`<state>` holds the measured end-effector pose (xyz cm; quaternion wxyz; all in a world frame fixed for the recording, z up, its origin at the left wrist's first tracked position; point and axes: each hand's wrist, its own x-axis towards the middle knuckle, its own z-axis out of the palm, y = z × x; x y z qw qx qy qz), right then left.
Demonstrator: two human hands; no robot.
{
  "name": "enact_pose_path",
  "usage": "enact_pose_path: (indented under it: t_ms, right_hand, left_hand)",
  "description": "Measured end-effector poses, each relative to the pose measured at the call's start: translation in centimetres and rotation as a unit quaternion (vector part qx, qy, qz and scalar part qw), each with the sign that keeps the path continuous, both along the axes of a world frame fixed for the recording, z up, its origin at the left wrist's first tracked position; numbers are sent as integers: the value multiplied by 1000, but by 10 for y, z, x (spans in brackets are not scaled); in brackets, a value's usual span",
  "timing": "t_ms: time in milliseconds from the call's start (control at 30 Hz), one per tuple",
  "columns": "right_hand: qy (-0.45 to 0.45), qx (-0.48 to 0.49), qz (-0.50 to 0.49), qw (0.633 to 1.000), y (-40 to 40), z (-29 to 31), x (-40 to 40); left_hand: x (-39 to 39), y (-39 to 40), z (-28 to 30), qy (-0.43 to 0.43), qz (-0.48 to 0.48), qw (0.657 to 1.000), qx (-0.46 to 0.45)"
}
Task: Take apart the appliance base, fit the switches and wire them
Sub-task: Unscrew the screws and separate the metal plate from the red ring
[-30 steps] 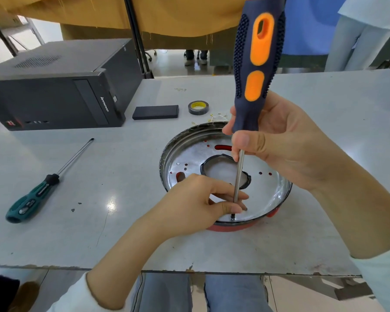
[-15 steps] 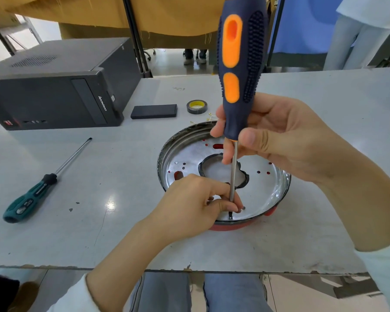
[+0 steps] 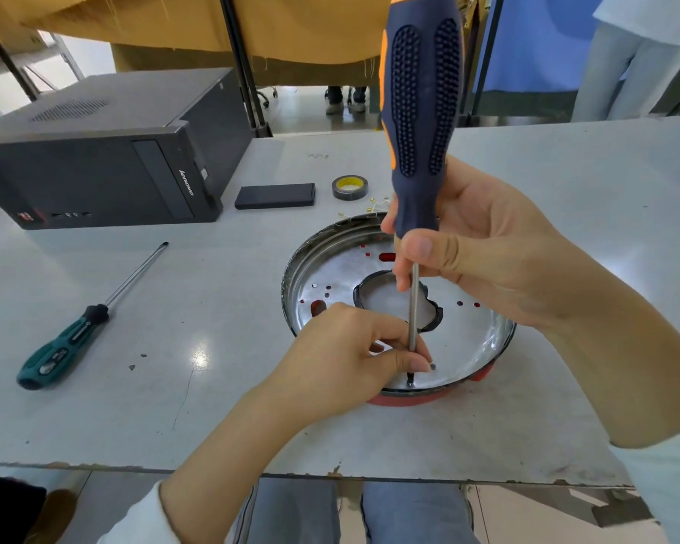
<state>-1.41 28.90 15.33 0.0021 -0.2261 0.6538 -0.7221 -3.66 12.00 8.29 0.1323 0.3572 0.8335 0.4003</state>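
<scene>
Right hand (image 3: 487, 253) grips the upright screwdriver (image 3: 419, 111); left hand (image 3: 342, 363) apparently pinches its shaft inside the appliance base (image 3: 483, 339).

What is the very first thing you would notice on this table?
The big blue and orange screwdriver stands out first, upright near the middle, held by the right hand with its tip down in the shiny round appliance base. The left hand pinches the shaft low down near the base's front rim. Off to the left, a green screwdriver lies on the table in front of a black computer case.
</scene>
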Motion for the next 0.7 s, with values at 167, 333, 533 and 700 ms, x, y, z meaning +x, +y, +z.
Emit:
enact_pose_path:
  t_ms: [167, 333, 533, 700]
  right_hand:
    - [-7, 0, 51, 999, 9, 1, 3]
    - [-7, 1, 5, 1000, 10, 3, 4]
    - [-23, -18, -33, 999, 7, 4, 6]
    - [-13, -8, -23, 1000, 4, 5, 5]
  left_hand:
    - [1, 2, -2, 39, 8, 999, -10]
    - [0, 2, 0, 30, -18, 999, -19]
    - [-1, -2, 3, -1, -42, 999, -29]
    - [-1, -6, 2, -44, -29, 998, 17]
